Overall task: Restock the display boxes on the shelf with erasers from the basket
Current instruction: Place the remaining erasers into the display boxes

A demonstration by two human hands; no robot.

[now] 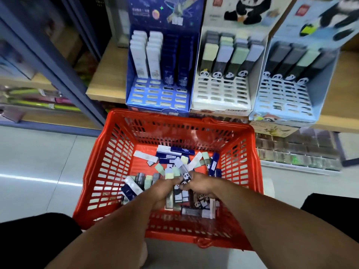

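Note:
A red plastic basket (108, 171) stands on the floor below the shelf, with several loose erasers (174, 154) in blue, white and pastel sleeves scattered on its bottom. Both hands reach into it. My left hand (165, 189) curls its fingers round a small bunch of pastel erasers (169, 174). My right hand (198, 184) pinches a panda-printed eraser (185, 174) close beside the left. On the shelf stand three display boxes: a dark blue one (159, 94), a white panda one (223, 94) and a light blue panda one (287, 98), each with erasers at the back and empty front slots.
The wooden shelf (104, 78) carries the boxes at its front edge. A blue metal rack upright (58, 65) rises to the left. Clear-packed goods (295, 154) lie on a low shelf to the right of the basket. Pale floor tiles (38, 162) surround the basket.

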